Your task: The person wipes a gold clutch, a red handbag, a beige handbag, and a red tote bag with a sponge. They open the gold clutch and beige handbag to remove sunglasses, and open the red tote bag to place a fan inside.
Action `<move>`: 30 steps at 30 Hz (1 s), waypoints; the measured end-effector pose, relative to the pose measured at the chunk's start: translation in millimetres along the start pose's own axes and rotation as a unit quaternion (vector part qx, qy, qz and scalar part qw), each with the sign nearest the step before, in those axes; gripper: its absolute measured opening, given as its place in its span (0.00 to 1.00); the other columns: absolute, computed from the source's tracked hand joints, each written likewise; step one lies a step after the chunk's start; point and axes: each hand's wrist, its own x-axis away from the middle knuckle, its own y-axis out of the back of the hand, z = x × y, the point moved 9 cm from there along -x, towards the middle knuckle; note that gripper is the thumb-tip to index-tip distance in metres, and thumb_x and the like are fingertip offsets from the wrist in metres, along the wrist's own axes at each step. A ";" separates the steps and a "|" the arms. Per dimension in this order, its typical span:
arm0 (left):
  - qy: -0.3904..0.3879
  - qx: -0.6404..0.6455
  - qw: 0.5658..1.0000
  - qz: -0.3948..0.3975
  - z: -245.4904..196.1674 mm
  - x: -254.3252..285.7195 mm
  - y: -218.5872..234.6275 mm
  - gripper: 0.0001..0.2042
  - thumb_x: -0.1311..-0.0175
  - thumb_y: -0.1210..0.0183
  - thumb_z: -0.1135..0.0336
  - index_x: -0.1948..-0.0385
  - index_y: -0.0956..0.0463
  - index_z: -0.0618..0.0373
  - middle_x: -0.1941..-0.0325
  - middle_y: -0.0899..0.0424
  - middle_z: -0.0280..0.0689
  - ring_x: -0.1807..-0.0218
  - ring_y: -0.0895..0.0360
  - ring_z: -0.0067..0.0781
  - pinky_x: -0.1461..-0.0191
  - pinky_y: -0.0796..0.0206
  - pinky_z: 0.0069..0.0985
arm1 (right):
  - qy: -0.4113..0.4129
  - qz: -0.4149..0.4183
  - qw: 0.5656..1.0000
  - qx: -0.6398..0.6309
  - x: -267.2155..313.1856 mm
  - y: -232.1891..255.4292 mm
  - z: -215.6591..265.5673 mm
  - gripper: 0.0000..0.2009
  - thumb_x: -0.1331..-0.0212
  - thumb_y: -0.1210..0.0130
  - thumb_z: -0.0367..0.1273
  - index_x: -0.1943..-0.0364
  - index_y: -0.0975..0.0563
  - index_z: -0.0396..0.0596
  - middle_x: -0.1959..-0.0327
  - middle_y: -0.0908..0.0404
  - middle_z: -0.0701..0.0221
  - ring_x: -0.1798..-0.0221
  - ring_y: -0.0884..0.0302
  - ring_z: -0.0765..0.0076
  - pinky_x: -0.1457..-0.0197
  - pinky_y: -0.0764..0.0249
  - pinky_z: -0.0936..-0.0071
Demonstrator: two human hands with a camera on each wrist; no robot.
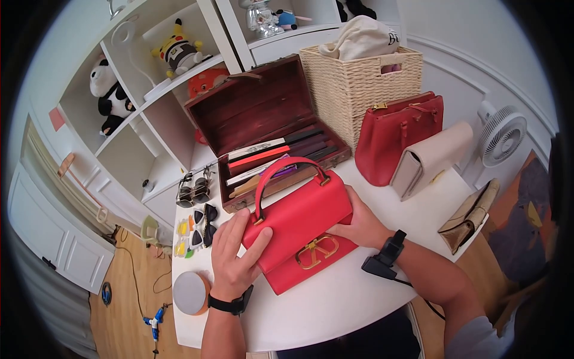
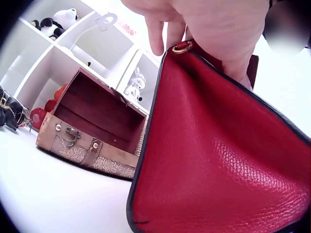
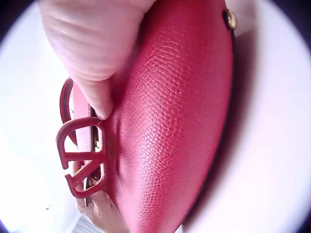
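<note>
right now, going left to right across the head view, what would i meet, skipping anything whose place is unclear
panda plush → yellow plush → red handbag with a gold emblem → beige flap bag → white fan

Table [image 1: 287,323]: chest [image 1: 251,113] at back, lid open, flat items [image 1: 257,157] inside. Handbag [image 1: 296,221] in front of chest, between left hand [image 1: 234,257] and right hand [image 1: 368,224]. Sunglasses [image 1: 194,188] left of chest, round box [image 1: 191,293] near front left edge. Basket [image 1: 332,78] right of chest, cloth bag [image 1: 362,39] in top. Tote [image 1: 388,143] before basket, flap bag [image 1: 433,155] right of tote, pouch [image 1: 469,218] at right edge. Fan [image 1: 502,134] beyond pouch. Shelf unit [image 1: 161,113] behind table, plush toys [image 1: 179,51] on it.
</note>
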 end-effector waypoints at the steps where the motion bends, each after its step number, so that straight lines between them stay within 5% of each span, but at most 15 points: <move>1: 0.007 0.022 1.000 -0.003 0.2 1.7 -0.7 0.25 0.55 0.26 0.69 0.49 0.16 0.45 0.33 0.25 0.50 0.40 0.21 0.55 0.45 0.26 0.42 | -0.008 0.002 1.000 0.006 0.1 -0.3 -2.1 0.43 0.44 0.28 0.37 0.29 0.44 0.42 0.33 0.31 0.54 0.29 0.31 0.57 0.27 0.35 0.63; 8: 0.018 0.034 0.999 -0.008 -6.5 0.9 0.7 0.17 0.52 0.26 0.69 0.56 0.12 0.48 0.39 0.21 0.53 0.41 0.21 0.58 0.41 0.25 0.43 | -0.006 -0.003 0.999 0.046 1.3 -2.9 1.2 0.43 0.46 0.27 0.40 0.31 0.44 0.42 0.34 0.29 0.52 0.31 0.29 0.52 0.28 0.32 0.62; 13: 0.113 0.081 0.990 -0.035 4.9 0.2 6.0 0.13 0.51 0.26 0.66 0.61 0.12 0.54 0.47 0.15 0.52 0.44 0.18 0.57 0.44 0.23 0.38 | -0.015 -0.011 0.997 0.070 4.6 -4.3 10.7 0.42 0.46 0.27 0.43 0.33 0.42 0.41 0.36 0.28 0.51 0.33 0.27 0.51 0.30 0.31 0.61; 30: 0.201 0.138 0.968 -0.052 12.9 7.0 12.2 0.14 0.55 0.26 0.77 0.64 0.14 0.64 0.45 0.15 0.52 0.45 0.15 0.47 0.42 0.25 0.30 | 0.056 -0.039 0.989 0.134 6.0 -7.5 37.3 0.37 0.44 0.28 0.42 0.38 0.38 0.38 0.44 0.22 0.48 0.41 0.21 0.45 0.40 0.25 0.57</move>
